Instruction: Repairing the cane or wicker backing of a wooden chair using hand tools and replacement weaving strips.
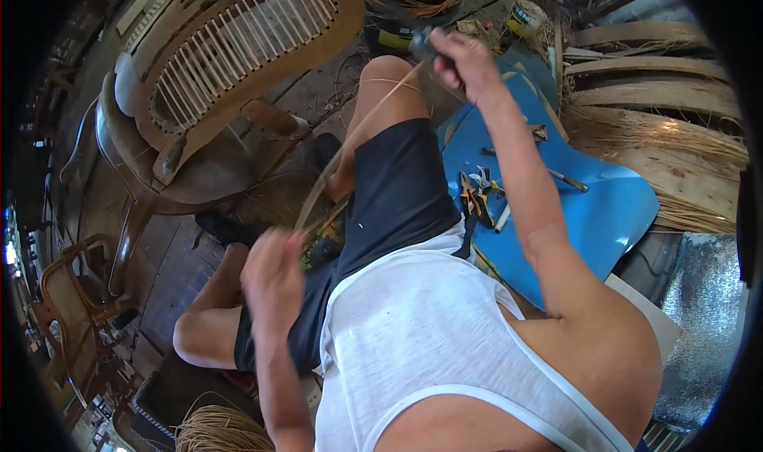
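Observation:
My left hand (274, 273), smeared by motion, is closed low in front of my dark shorts, where a long pale cane strip (350, 142) comes out of it. The strip runs up to the right past my bare knee. At its upper end my right hand (470, 64) is wrapped round a dark tool (427, 45), whose kind I cannot make out. How the strip meets the tool is partly hidden by the fingers. To the left stands a wooden chair frame (298, 55), with pale cane strands strung across its oval opening.
A blue panel (588, 206) beside my right leg carries orange-handled pliers (474, 200) and other hand tools. Curved wooden pieces and cane bundles (675, 138) lie at the right. A small tub (524, 19) sits far off; another cane bundle (222, 430) lies at lower left.

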### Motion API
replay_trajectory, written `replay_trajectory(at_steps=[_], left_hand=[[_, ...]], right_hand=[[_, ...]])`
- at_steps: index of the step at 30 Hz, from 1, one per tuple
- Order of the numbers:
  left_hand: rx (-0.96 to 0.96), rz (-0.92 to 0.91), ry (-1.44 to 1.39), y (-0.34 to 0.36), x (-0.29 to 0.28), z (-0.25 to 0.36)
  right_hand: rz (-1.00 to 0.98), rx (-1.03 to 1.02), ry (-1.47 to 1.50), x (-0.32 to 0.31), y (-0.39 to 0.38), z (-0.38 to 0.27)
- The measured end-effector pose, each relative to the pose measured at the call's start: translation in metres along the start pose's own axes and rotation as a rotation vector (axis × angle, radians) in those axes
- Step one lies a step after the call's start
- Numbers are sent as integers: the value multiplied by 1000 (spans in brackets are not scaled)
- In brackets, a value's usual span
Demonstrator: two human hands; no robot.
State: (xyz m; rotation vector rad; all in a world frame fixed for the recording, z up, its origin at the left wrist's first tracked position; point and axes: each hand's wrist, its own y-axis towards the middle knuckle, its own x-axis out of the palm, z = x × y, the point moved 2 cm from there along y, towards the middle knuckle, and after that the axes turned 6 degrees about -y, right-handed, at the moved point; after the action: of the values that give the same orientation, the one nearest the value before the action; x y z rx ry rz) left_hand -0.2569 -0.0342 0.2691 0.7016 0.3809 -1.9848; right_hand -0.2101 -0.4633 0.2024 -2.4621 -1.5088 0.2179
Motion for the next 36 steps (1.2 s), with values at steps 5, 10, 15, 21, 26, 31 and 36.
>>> replay_trajectory(at_steps=[5, 10, 15, 21, 26, 31, 36], left_hand=[[-695, 347, -109, -161, -136, -73], [-575, 665, -455, -141, -121, -54], [-501, 551, -638, -91, -77, -73], [-463, 331, -804, -56, -52, -79], [-499, 291, -866, -54, -45, -90], [-543, 296, -917, -50, -33, -93], [-618, 300, -891, -48, -18, -93]], right_hand=[[-12, 16, 189, -104, 67, 2], [-2, 478, -506, -125, 82, 45], [-64, 413, -738, -115, 54, 94], [-26, 300, -884, -153, -3, 176], [-80, 543, -813, -195, -51, 238], [-9, 361, -1259, -245, -99, 251], [279, 238, -1303, -204, -83, 228]])
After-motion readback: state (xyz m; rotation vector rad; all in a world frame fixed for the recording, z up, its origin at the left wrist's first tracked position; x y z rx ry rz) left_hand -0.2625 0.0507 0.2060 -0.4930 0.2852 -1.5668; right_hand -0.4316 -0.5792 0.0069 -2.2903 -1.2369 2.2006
